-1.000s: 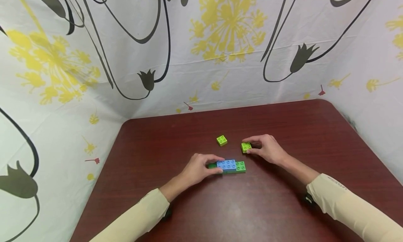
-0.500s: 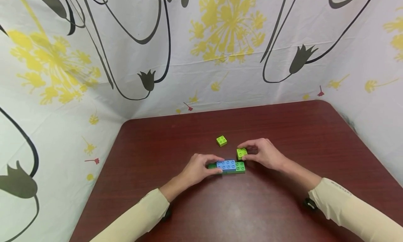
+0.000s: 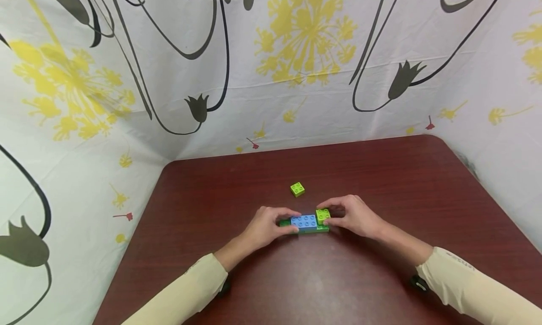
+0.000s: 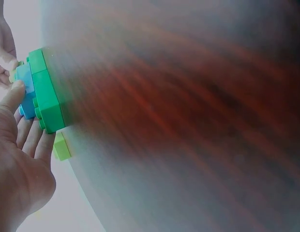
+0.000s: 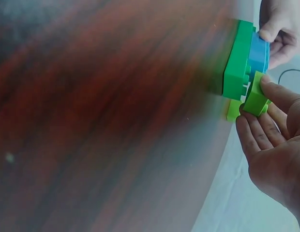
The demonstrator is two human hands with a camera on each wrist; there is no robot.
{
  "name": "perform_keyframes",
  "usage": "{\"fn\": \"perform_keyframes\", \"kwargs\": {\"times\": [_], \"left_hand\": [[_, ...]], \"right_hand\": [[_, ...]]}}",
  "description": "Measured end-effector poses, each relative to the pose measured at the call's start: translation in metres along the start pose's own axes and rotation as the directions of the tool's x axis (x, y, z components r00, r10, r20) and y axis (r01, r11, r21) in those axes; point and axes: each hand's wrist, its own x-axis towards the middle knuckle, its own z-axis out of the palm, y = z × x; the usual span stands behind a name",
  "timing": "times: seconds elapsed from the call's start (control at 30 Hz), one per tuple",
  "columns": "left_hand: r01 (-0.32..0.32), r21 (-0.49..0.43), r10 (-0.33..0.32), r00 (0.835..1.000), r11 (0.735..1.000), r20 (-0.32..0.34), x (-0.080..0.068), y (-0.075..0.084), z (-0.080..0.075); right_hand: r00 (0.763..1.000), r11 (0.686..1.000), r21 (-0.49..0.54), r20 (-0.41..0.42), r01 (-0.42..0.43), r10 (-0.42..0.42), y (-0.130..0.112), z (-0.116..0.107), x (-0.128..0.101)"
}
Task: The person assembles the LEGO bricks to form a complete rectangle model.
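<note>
We take this for a makeshift recording corner rather than a lived-in room. A printed sheet (image 3: 271,80), white with yellow dandelion heads and black tulip stems, hangs on three sides and shuts off whatever lies behind it; its creases and folds show it is cloth or plastic, not a wall. In front of us stands a dark red wood-grain desk (image 3: 381,184) with rounded corners, pushed into the sheet. On it we see only a few toy building bricks (image 3: 298,189).

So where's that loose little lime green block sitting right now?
In the head view, the loose lime block sits alone on the table, just beyond the blue brick, untouched by either hand.
</note>
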Motion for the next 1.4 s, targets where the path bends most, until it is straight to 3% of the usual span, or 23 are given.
{"fn": "perform_keyframes", "kwargs": {"times": [1.4], "left_hand": [[-0.016, 0.004, 0.016, 1.000, 1.000, -0.009, 0.000, 0.000, 0.001]], "right_hand": [[1.000, 1.000, -0.023, -0.004, -0.003, 0.003, -0.001, 0.014, -0.011]]}}
